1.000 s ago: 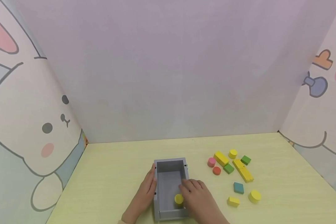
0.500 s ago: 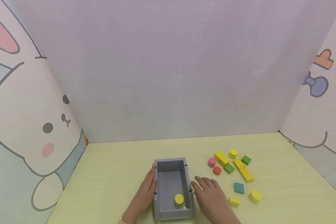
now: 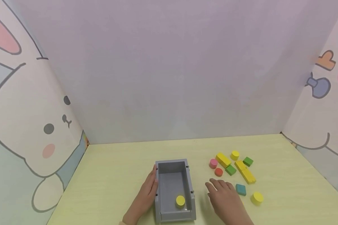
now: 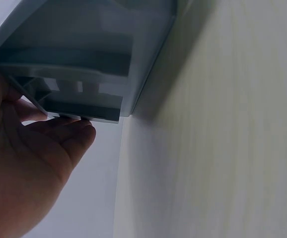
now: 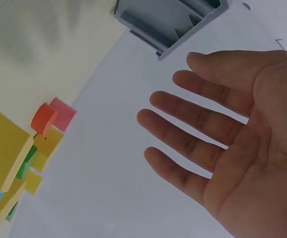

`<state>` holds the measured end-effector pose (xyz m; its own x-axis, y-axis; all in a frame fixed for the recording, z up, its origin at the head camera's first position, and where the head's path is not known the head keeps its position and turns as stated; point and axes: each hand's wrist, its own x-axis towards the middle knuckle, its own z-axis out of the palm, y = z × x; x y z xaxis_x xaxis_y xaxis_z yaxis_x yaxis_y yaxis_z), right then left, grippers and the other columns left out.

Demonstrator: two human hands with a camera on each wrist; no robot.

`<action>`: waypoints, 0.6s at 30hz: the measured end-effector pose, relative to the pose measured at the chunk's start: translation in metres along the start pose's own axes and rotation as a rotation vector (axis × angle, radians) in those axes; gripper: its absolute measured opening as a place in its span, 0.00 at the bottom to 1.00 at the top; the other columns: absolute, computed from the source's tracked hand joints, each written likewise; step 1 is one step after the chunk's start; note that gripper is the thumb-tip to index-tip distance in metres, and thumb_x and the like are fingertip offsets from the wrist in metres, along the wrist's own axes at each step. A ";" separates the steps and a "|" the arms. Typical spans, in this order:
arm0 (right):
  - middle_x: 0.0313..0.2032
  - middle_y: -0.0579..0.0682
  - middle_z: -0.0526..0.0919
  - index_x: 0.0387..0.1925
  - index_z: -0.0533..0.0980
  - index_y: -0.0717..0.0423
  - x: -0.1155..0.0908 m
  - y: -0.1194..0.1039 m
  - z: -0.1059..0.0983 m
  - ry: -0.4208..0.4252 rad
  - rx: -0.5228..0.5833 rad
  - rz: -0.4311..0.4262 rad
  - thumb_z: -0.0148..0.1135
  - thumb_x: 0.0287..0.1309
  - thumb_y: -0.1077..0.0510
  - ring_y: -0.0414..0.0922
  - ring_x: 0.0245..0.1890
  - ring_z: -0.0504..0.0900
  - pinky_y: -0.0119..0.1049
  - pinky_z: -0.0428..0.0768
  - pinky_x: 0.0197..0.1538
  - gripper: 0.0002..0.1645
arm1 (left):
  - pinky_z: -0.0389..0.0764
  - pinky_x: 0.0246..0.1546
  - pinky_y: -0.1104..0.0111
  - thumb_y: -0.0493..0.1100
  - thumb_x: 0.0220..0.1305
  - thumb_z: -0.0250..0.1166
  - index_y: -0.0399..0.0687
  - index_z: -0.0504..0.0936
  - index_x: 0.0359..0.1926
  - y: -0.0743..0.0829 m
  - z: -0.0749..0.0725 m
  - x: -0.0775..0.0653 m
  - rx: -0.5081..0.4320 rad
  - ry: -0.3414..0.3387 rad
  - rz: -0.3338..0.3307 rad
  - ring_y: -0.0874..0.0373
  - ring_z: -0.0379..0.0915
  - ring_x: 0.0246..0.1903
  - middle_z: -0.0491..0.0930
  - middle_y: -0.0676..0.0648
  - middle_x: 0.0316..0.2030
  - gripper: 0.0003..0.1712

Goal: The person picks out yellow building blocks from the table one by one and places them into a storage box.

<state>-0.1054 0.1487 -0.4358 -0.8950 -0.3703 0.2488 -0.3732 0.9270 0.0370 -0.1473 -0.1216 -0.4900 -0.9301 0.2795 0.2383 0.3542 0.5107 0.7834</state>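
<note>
One grey, plastic-looking rectangular box (image 3: 177, 216) sits near the middle of the pale yellow, wood-grained table (image 3: 115, 172) on my head feed, and I can see down into it. A yellow short cylinder (image 3: 180, 201) lies inside, at the end nearest the person and close to the right-hand wall. The person's left hand (image 3: 143, 194) rests along the box's left outer wall, fingers mostly straight and touching it; my left wrist feed is dark, so I can't fully judge how firmly they press. The right hand (image 3: 226, 198) is spread wide and holds nothing, its fingers apart, over the table between the box and the scattered blocks. Just beside it on the right I make out a teal square block (image 3: 240, 189), and further right another yellow cylinder (image 3: 257, 198). Beyond the fingertips I have a loose cluster: a pink cylinder (image 3: 213, 163), a red disc (image 3: 218, 172), a yellow rectangular block (image 3: 223, 160) with a green block (image 3: 231, 170) close against its near end, a third yellow cylinder (image 3: 235, 155), a second green block (image 3: 248, 161) and a long yellow strip (image 3: 245, 172)
</note>
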 end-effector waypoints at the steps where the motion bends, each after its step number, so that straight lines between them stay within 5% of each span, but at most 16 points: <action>1: 0.45 0.53 0.81 0.42 0.76 0.54 -0.001 0.003 0.000 -0.001 -0.001 0.007 0.67 0.46 0.56 0.53 0.46 0.76 0.52 0.78 0.49 0.19 | 0.53 0.66 0.47 0.47 0.74 0.35 0.43 0.41 0.70 0.000 0.000 0.000 0.001 0.000 -0.003 0.48 0.41 0.68 0.46 0.40 0.70 0.29; 11: 0.40 0.53 0.81 0.38 0.76 0.55 -0.015 0.028 0.005 0.017 -0.002 0.028 0.69 0.41 0.57 0.52 0.41 0.77 0.50 0.80 0.44 0.18 | 0.54 0.66 0.47 0.45 0.74 0.36 0.42 0.42 0.70 0.001 -0.001 0.000 0.005 0.000 0.002 0.49 0.40 0.68 0.45 0.40 0.71 0.29; 18: 0.41 0.52 0.81 0.40 0.77 0.55 -0.019 0.039 0.006 -0.148 0.028 0.095 0.69 0.43 0.54 0.53 0.42 0.77 0.55 0.78 0.48 0.20 | 0.53 0.66 0.48 0.47 0.74 0.36 0.43 0.42 0.70 0.001 0.000 0.000 -0.004 -0.003 -0.009 0.51 0.40 0.68 0.45 0.42 0.71 0.29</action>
<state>-0.1047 0.1912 -0.4449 -0.9520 -0.2879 0.1044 -0.2903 0.9569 -0.0078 -0.1469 -0.1215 -0.4893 -0.9331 0.2773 0.2290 0.3450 0.5103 0.7878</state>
